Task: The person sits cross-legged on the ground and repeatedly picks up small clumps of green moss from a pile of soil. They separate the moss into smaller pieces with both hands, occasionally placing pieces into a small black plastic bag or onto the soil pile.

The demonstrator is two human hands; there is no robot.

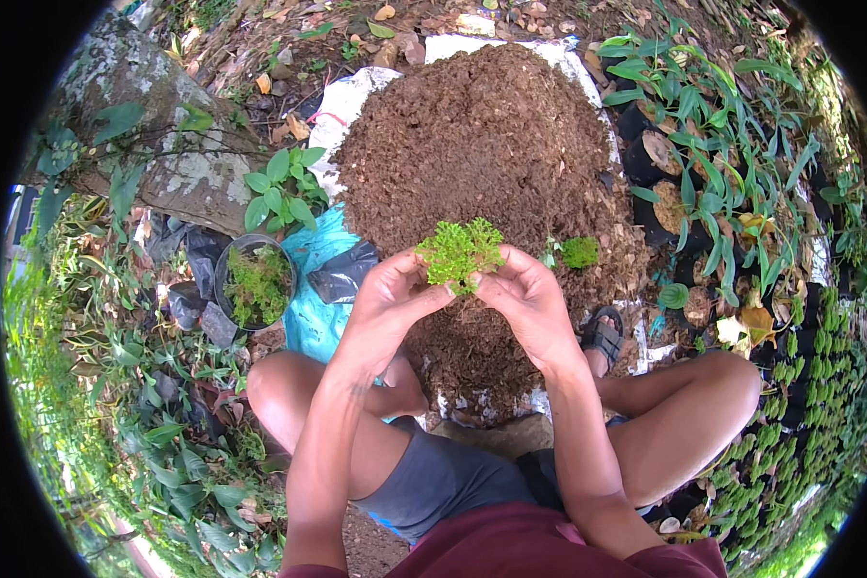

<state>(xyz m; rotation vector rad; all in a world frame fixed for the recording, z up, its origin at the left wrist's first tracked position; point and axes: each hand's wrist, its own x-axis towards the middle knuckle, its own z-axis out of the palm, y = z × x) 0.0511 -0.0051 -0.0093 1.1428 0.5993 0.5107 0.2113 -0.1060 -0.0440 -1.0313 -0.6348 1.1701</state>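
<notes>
A small tuft of bright green, fine-leaved plant [459, 253] is held up between both hands, above a large mound of brown soil [477, 144]. My left hand [403, 287] pinches its left side between thumb and fingers. From the right, my right hand [522, 289] grips the same tuft, its thumb near the base. Another small green tuft [579, 252] lies on the soil right of my right hand, beside a pale-leaved sprig [550, 251]. At the left stands a round black pot [222, 289] with more of the fine-leaved plants in it.
White sheeting [343, 101] lies under the soil. Teal plastic [314, 321] and a black plastic bag [345, 273] are left of it. A lichen-covered trunk [180, 137] lies upper left. Bagged long-leaved plants [693, 130] stand at right, rows of small green seedlings [773, 448] lower right.
</notes>
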